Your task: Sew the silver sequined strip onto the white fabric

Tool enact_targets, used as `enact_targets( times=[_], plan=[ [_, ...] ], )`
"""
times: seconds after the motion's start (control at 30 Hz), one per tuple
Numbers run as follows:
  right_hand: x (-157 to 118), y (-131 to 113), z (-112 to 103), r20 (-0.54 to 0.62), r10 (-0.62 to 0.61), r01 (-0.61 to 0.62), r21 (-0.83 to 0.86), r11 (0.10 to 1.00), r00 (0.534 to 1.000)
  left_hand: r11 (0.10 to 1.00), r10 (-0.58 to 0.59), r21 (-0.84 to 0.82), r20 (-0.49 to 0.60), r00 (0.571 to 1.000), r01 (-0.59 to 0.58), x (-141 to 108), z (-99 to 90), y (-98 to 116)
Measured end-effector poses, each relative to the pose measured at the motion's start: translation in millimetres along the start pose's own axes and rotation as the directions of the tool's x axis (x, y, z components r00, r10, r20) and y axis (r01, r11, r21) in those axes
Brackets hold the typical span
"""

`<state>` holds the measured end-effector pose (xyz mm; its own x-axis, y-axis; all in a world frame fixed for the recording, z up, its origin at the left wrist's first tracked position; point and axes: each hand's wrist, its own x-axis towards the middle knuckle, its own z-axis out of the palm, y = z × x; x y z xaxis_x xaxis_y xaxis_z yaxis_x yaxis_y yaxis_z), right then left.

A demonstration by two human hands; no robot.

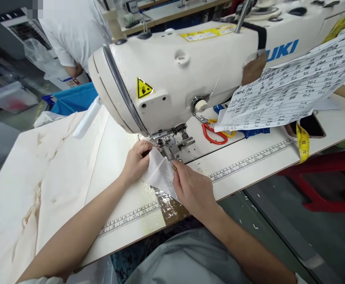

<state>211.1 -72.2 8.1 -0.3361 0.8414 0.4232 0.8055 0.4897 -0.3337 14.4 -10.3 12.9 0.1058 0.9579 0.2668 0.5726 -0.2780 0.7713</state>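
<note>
A small piece of white fabric (160, 173) lies on the sewing table under the presser foot (168, 149) of a white industrial sewing machine (184, 71). My left hand (137, 159) pinches the fabric's left edge just beside the foot. My right hand (192, 189) presses on the fabric's near right edge, fingertips close to the needle area. Both forearms reach in from the bottom of the view.
Red-handled scissors (214, 134) lie behind the machine's foot. A printed paper sheet (291, 90) hangs off the machine arm. A yellow tape measure (302, 144) drapes at right. Printed ruler strips (249, 161) run along the table edge. Another person in a white shirt (74, 31) stands behind.
</note>
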Motion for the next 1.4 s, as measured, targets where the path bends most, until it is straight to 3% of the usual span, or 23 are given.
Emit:
enact_targets(
  times=[0.47, 0.8, 1.4],
  plan=[
    [0.7, 0.9, 3.3, -0.023, -0.008, 0.009, 0.032, 0.999, 1.0, 1.0, -0.002, 0.01, 0.005, 1.0, 0.002, 0.6, -0.1, 0.6],
    [2.0, 0.0, 1.8, 0.083, -0.011, 0.011, -0.004, 1.0, 0.996, 0.988, 0.091, 0.122, 0.039, 0.995, -0.095, 3.3, -1.1, -4.5],
    [2.1, -1.7, -0.9, 0.039, 0.037, -0.038, 0.018, 0.999, 0.999, 0.997, -0.026, 0.069, 0.023, 0.999, 0.025, 5.9, -0.5, -2.2]
  ],
)
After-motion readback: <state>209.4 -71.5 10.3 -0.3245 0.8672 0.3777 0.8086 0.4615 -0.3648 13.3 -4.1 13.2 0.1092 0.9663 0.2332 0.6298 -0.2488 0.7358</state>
